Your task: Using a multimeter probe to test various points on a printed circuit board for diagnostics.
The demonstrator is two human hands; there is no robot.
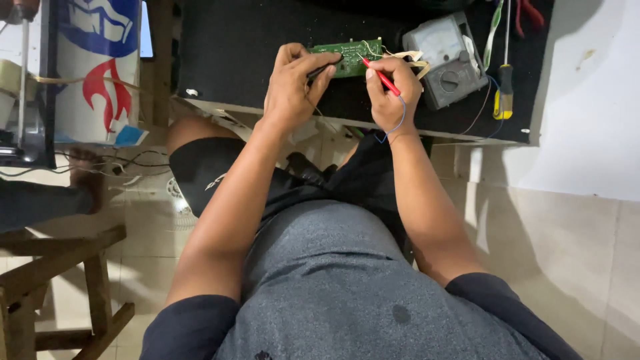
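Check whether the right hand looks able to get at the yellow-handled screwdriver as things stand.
Probably yes. The screwdriver lies on the dark bench mat, past the grey meter, with nothing over it; but the right hand holds a red probe.

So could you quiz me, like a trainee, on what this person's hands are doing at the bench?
1. True or false: the right hand holds a red probe.
2. What does the left hand hold? A) black probe B) screwdriver C) pliers
3. Both probe tips meet which green thing?

Key:
1. True
2. A
3. The circuit board, lying beside the grey analog multimeter on the black mat.
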